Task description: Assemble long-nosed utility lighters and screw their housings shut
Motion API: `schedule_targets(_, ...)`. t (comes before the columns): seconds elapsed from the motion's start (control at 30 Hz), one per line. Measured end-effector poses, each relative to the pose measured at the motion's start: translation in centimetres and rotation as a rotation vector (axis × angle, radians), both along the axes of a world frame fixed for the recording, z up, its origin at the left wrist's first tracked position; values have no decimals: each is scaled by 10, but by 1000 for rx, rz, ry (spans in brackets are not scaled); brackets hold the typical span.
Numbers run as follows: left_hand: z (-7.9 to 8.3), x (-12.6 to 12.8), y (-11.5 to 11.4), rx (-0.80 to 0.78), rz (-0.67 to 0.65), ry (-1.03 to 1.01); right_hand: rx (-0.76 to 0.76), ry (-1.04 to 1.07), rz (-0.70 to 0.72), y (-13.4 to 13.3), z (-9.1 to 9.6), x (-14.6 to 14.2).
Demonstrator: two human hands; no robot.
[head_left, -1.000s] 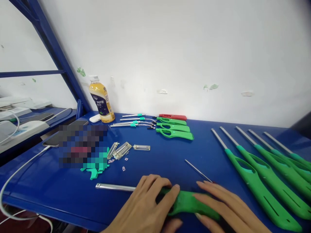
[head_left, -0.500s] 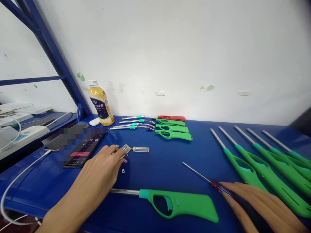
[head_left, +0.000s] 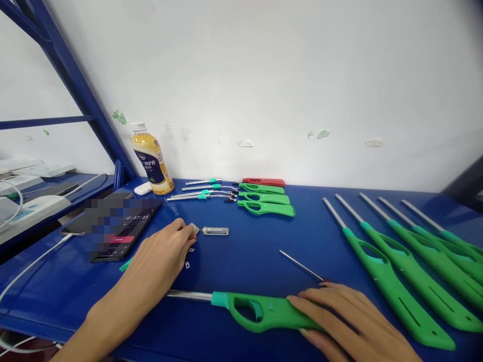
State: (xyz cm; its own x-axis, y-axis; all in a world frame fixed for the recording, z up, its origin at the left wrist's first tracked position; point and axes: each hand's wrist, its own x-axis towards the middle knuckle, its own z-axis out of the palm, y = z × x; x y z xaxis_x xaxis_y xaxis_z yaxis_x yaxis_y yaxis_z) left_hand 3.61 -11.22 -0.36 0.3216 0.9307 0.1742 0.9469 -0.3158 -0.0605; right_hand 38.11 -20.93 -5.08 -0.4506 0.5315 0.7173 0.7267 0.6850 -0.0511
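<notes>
A long green lighter (head_left: 260, 311) with a metal nozzle lies along the front of the blue table (head_left: 245, 251). My right hand (head_left: 350, 322) covers its rear end, fingers over the top and thumb beneath, gripping it. My left hand (head_left: 158, 261) reaches left of centre. Its fingers are curled together over a pile of small clear plastic parts (head_left: 194, 228), one of which peeks out at the fingertips. A thin screwdriver (head_left: 302, 266) lies just beyond my right hand, its red handle partly hidden.
Several green lighters (head_left: 381, 266) lie in a row on the right. More green and red lighter halves with loose nozzles (head_left: 264, 198) sit at the back, near a yellow drink bottle (head_left: 149, 158). A phone (head_left: 124, 231) and white cable (head_left: 30, 266) lie left, and a clear tube (head_left: 215, 231) mid-table.
My left hand left the green lighter and went to the clear parts. My right hand slid off toward the screwdriver, then came back onto the lighter's rear end.
</notes>
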Motion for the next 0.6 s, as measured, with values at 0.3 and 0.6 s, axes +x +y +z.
schedule_targets(0.3,-6,-3,2,30,-17,2,-7,-6,-18,6,16,-10)
schedule_targets(0.6,-8,0,-9,102,-81,-201,-51,-67,-278,-5,16,7)
